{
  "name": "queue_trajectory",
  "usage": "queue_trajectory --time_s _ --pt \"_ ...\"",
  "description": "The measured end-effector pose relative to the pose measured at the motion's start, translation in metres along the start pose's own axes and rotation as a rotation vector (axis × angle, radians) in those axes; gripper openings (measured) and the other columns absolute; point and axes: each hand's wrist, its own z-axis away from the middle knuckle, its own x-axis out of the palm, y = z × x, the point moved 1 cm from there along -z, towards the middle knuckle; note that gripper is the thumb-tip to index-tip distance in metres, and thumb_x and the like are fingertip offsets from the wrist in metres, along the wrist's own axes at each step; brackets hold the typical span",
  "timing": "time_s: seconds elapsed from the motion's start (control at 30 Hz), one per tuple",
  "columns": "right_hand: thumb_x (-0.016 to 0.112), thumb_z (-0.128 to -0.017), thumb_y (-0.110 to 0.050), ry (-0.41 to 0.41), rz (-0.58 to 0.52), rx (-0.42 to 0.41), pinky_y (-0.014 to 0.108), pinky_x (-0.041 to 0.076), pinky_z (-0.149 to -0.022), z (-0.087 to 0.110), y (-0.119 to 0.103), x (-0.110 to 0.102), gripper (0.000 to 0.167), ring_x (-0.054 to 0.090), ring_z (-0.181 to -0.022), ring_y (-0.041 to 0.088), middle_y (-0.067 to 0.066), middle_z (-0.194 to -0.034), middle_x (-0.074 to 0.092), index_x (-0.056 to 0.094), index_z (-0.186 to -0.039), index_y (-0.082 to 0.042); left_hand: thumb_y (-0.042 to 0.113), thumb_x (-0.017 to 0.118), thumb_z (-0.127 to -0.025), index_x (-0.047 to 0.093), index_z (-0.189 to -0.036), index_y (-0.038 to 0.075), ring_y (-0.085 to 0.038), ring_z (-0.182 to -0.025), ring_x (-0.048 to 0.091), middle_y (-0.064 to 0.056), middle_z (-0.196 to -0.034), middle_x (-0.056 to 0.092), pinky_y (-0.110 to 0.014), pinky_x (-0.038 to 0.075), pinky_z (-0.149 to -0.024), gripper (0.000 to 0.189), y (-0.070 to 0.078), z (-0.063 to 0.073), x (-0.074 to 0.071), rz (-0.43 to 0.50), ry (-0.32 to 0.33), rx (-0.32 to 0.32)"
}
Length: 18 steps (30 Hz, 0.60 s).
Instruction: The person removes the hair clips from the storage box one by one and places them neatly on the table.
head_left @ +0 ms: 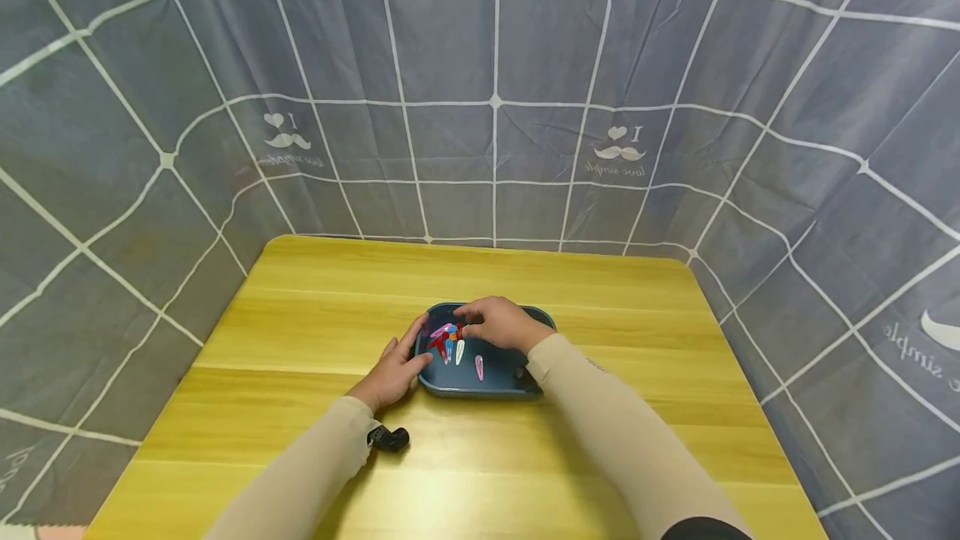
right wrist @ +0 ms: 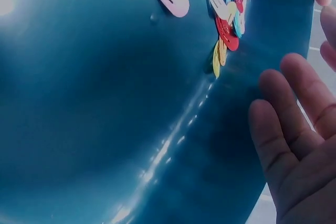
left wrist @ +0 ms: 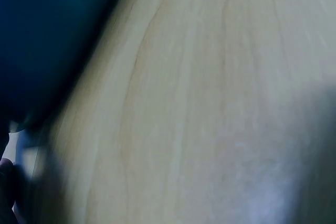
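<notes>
A pile of hair clips [head_left: 441,346] lies inside the tray [head_left: 498,367], toward its far left corner; one pink clip [head_left: 479,368] lies apart, closer to the near edge. The left hand [head_left: 390,375] rests at the tray's left edge – fingers extended, gripping no clip. The right hand [head_left: 504,325] hovers beside the pile – whether it pinches a clip, I cannot tell.

Sleeved forearms [head_left: 303,477] angled inward; left grip [head_left: 392,373] spread, thumb [head_left: 420,362] apart; right grip [head_left: 504,325] loosely curved, palm down.
</notes>
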Motion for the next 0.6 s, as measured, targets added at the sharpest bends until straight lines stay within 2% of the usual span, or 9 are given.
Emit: queue_trajectory --time_s 0.13,0.4,0.5,0.6 --pt "0.071 -0.102 -0.019 -0.025 -0.001 -0.006 0.034 0.059 -0.086 -0.007 0.002 0.008 0.039 0.067 -0.092 0.012 0.0 -0.11 0.078 0.069 -0.141 -0.013 0.038 0.051 -0.109 0.013 -0.166 0.051 -0.056 -0.159 -0.01 -0.005 -0.176 0.022 -0.083 0.0 -0.119 0.071 0.0 0.001 0.001 -0.004 -0.004 -0.002" --pt "0.074 -0.1 -0.02 -0.062 0.067 0.002 0.037 0.058 -0.096 -0.016 0.008 0.021 0.041 0.069 -0.1 0.015 0.003 -0.12 0.078 0.07 -0.14 -0.014 0.037 0.051 -0.109 0.012 -0.167 0.051 -0.057 -0.159 -0.01 -0.005 -0.176 0.021 -0.083 0.0 -0.119 0.071 0.002 0.002 0.001 -0.004 -0.001 -0.001" --pt "0.075 -0.098 -0.02 -0.071 0.092 -0.019 0.034 0.058 -0.094 -0.019 0.008 0.026 0.041 0.069 -0.096 0.013 0.002 -0.114 0.079 0.071 -0.139 -0.014 0.037 0.051 -0.109 0.013 -0.167 0.05 -0.057 -0.159 -0.01 -0.004 -0.177 0.021 -0.084 0.001 -0.119 0.071 0.001 0.003 0.002 -0.001 0.0 0.001" --pt "0.076 -0.098 -0.02 -0.081 0.104 -0.034 0.029 0.056 -0.085 -0.022 0.007 0.029 0.042 0.063 -0.085 0.01 -0.001 -0.102 0.077 0.071 -0.139 -0.014 0.036 0.051 -0.109 0.013 -0.167 0.048 -0.057 -0.159 -0.01 -0.003 -0.177 0.021 -0.083 0.001 -0.119 0.071 0.001 0.003 0.001 0.003 -0.002 0.007"
